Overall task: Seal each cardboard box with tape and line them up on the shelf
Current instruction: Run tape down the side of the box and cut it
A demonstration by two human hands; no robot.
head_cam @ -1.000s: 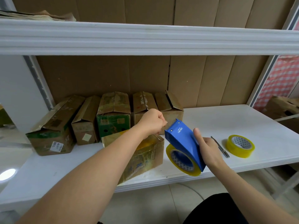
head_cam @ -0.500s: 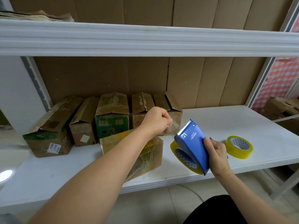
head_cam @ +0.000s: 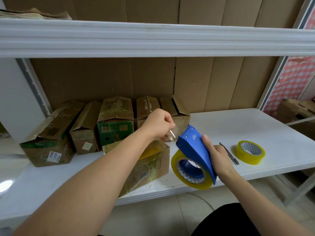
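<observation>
A cardboard box (head_cam: pixel 150 166) with yellow print lies near the front edge of the white shelf (head_cam: pixel 238 126), partly under my left forearm. My right hand (head_cam: pixel 216 156) grips a blue tape dispenser (head_cam: pixel 194 149) loaded with a clear yellowish roll (head_cam: pixel 190 171), held just right of the box. My left hand (head_cam: pixel 158 124) pinches the clear tape end (head_cam: pixel 173 134) pulled out from the dispenser's toothed edge, above the box's far end. Several cardboard boxes (head_cam: pixel 115 120) stand in a row at the back left.
A spare yellow tape roll (head_cam: pixel 250 152) and a metal utility knife (head_cam: pixel 229 153) lie on the shelf to the right of my right hand. A second shelf board (head_cam: pixel 153 40) runs overhead. Another box (head_cam: pixel 296 109) sits beyond the shelf's right post.
The dispenser has tilted and shifted slightly right, away from my left hand. A short stretch of clear tape now spans between my left fingers and the dispenser.
</observation>
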